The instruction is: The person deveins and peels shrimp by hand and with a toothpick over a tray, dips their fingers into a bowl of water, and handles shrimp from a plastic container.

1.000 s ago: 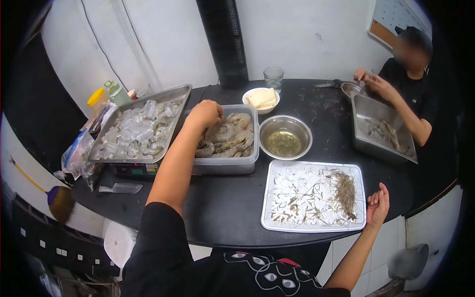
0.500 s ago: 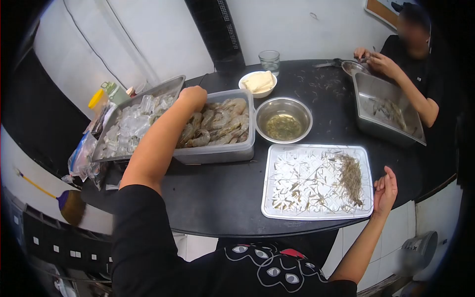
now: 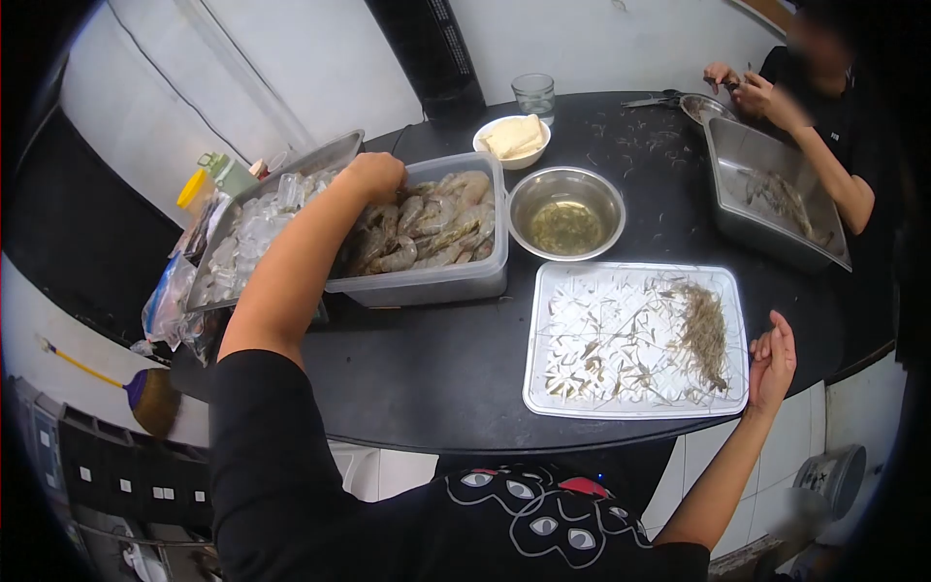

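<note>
My left hand [image 3: 376,178] reaches over the near-left part of a translucent plastic tub [image 3: 417,288] full of raw shrimp [image 3: 441,225]. Its back faces me and the fingers are hidden, so a grip cannot be made out. Beside the right edge of a white tray [image 3: 539,388], my right hand [image 3: 773,361] rests with the palm turned inward and fingers loosely apart, holding nothing. Scattered thin shrimp bits lie on that tray, with a brownish heap of feelers [image 3: 705,335] at its right side.
A metal pan of ice [image 3: 242,250] stands left of the tub. Behind the tray are a steel bowl [image 3: 613,236] of cloudy liquid, a white bowl [image 3: 512,161] and a glass [image 3: 533,95]. A co-worker [image 3: 824,145] handles something above a deep metal pan [image 3: 771,240].
The view has shifted slightly, so the table items sit higher and further right. My left hand remains over the shrimp tub; my right hand stays beside the tray.
</note>
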